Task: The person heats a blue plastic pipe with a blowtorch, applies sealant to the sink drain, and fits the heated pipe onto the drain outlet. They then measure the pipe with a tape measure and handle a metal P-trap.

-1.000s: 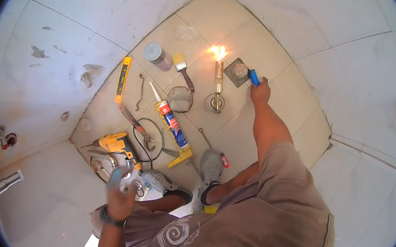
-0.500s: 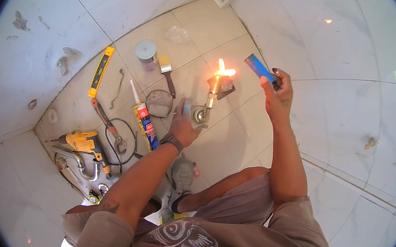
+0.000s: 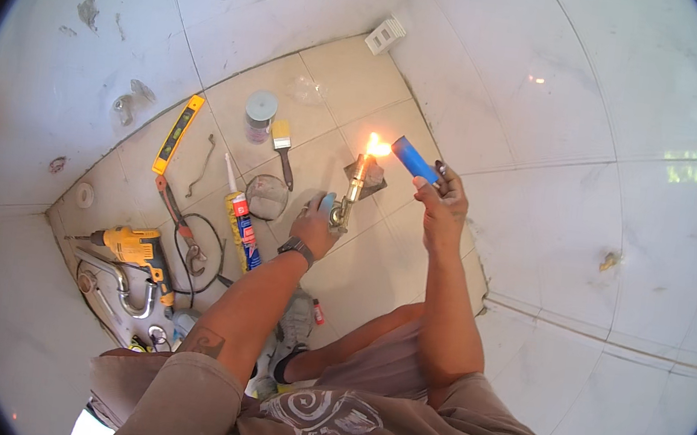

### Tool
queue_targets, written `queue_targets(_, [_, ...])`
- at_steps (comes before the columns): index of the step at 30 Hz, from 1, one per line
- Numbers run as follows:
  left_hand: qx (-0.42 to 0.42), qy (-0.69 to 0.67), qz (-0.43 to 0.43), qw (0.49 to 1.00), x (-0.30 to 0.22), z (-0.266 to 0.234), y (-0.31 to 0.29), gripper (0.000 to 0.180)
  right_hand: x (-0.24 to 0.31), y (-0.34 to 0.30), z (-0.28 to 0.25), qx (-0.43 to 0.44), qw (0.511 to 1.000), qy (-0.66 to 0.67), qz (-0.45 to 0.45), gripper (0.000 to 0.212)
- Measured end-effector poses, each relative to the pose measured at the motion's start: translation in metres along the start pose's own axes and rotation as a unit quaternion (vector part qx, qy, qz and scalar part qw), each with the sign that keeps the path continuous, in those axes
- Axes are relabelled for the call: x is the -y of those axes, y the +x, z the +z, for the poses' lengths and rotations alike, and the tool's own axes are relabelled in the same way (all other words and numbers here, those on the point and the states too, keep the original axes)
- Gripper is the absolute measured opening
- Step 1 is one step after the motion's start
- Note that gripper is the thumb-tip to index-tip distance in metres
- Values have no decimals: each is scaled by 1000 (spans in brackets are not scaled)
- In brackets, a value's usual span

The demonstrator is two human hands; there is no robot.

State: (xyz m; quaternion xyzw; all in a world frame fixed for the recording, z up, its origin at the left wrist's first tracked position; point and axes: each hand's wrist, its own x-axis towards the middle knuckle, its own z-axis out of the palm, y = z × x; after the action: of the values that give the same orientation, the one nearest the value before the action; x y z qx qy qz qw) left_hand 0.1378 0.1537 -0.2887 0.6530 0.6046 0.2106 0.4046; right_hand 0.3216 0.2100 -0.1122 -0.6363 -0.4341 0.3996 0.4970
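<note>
My left hand [image 3: 315,220] is wrapped round a gas canister, mostly hidden by the fingers, with a brass-coloured blowtorch [image 3: 356,182] fixed on top. An orange flame burns at the torch's nozzle. Pinched in my right hand [image 3: 445,201] is a short blue pipe [image 3: 414,160], tilted so that its far end points at the flame. That end sits at the flame's right edge. Under the torch lies a dark square piece [image 3: 376,183] on the floor tiles. A round greyish pad [image 3: 266,197] is just left of my left hand.
To the left lie a sealant tube [image 3: 242,227], a paintbrush [image 3: 283,152], a lidded can [image 3: 260,115], a yellow spirit level [image 3: 177,136], red-handled pliers [image 3: 178,217], a yellow drill [image 3: 141,249] and a chrome trap pipe [image 3: 133,300]. Tiled walls [image 3: 568,96] close in the corner.
My right hand has moved left and down, bringing the blue pipe's end to the flame. My left hand keeps hold of the torch. The whole view has shifted somewhat.
</note>
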Motion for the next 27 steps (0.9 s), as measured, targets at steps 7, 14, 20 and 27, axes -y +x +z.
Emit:
queue_targets(7, [19,-44,33,998,2,-16,-1,77,-17,27,11,-2,998,5,55,42])
queue_targets(14, [5,30,91,995,-38,-120,-59,72,24,5,24,70,975,192,84,37])
queue_targets(20, [-31,52,101,993,-73,-202,-130,71,76,-62,39,103,982,132,-92,50])
queue_targets(27, [-59,80,130,987,-81,-256,-232,73,113,-132,53,88,980,111,-138,51])
